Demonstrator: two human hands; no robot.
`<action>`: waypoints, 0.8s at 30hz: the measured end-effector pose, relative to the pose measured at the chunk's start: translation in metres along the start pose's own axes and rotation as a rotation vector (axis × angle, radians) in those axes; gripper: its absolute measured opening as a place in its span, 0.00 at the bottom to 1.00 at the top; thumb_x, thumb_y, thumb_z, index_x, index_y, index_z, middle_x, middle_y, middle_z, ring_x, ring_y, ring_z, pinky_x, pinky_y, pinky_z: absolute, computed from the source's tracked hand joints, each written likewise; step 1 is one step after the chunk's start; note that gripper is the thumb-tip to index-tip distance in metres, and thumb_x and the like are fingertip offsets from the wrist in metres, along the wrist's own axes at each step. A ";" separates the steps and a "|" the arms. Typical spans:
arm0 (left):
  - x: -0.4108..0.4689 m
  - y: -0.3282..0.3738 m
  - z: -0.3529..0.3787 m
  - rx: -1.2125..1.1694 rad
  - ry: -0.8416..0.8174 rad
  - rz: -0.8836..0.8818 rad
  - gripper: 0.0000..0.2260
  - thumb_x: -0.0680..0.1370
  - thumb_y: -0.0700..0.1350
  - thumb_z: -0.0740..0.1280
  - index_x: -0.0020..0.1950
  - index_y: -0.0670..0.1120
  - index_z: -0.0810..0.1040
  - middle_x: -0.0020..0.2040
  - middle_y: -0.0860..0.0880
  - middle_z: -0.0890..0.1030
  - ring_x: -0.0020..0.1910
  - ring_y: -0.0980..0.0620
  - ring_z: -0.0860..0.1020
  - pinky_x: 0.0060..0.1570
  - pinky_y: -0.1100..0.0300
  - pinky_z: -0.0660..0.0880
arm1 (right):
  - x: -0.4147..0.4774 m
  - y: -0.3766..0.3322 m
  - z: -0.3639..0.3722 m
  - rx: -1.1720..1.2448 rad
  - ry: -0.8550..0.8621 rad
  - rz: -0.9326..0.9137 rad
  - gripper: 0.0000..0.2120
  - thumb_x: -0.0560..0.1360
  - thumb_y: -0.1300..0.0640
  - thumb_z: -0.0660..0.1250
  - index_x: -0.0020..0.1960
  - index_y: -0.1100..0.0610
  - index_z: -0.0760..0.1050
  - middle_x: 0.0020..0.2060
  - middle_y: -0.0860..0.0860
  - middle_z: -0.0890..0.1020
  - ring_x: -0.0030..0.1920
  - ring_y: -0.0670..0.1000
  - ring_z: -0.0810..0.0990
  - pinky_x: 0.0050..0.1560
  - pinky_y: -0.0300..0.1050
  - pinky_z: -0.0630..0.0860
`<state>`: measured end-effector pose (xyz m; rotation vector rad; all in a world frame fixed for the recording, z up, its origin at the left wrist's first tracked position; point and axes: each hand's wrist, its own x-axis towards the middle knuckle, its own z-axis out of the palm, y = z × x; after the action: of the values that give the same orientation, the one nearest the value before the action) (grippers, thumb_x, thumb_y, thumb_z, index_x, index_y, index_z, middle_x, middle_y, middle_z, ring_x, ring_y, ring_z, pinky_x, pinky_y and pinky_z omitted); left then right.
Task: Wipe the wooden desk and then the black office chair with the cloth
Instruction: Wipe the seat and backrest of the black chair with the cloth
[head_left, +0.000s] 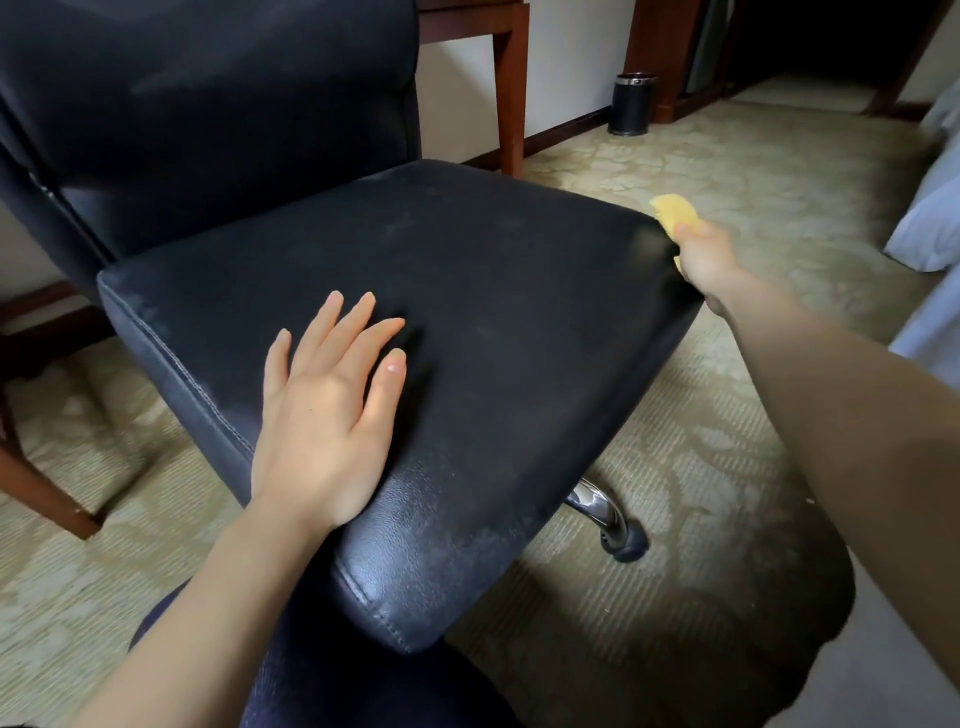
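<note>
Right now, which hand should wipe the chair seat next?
Right. The right hand grips the cloth at the edge of the seat, while the left hand lies flat on the seat, holding nothing; it probably steadies the chair.

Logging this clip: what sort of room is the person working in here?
Probably a hotel room, though a furnished bedroom is possible: patterned carpet, white bedding at the right edge, and a small black waste bin beside dark wooden furniture, behind the black office chair.
</note>
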<state>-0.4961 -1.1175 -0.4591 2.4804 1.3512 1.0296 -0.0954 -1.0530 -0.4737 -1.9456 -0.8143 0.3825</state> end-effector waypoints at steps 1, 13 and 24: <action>0.000 0.000 0.000 -0.007 0.006 -0.002 0.27 0.77 0.59 0.45 0.69 0.52 0.71 0.74 0.55 0.64 0.75 0.61 0.51 0.74 0.52 0.44 | 0.008 -0.003 0.002 -0.027 0.012 0.063 0.22 0.79 0.50 0.53 0.70 0.56 0.68 0.68 0.56 0.70 0.66 0.57 0.69 0.67 0.50 0.66; -0.003 0.001 0.000 -0.114 0.147 -0.009 0.26 0.79 0.57 0.45 0.67 0.49 0.73 0.73 0.52 0.66 0.75 0.60 0.53 0.74 0.54 0.42 | -0.067 -0.053 0.035 -0.647 -0.099 -0.401 0.21 0.81 0.51 0.48 0.70 0.52 0.68 0.69 0.55 0.68 0.68 0.59 0.65 0.70 0.59 0.56; -0.014 -0.005 -0.017 -0.218 0.609 -0.257 0.23 0.80 0.49 0.46 0.57 0.44 0.79 0.71 0.47 0.69 0.73 0.47 0.62 0.72 0.47 0.52 | -0.255 -0.061 0.051 -0.420 -0.390 -1.013 0.20 0.78 0.45 0.51 0.67 0.42 0.71 0.69 0.39 0.70 0.73 0.43 0.60 0.73 0.44 0.51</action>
<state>-0.5149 -1.1291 -0.4556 1.8397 1.5395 1.8342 -0.3335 -1.1744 -0.4635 -1.5543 -2.1158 -0.0472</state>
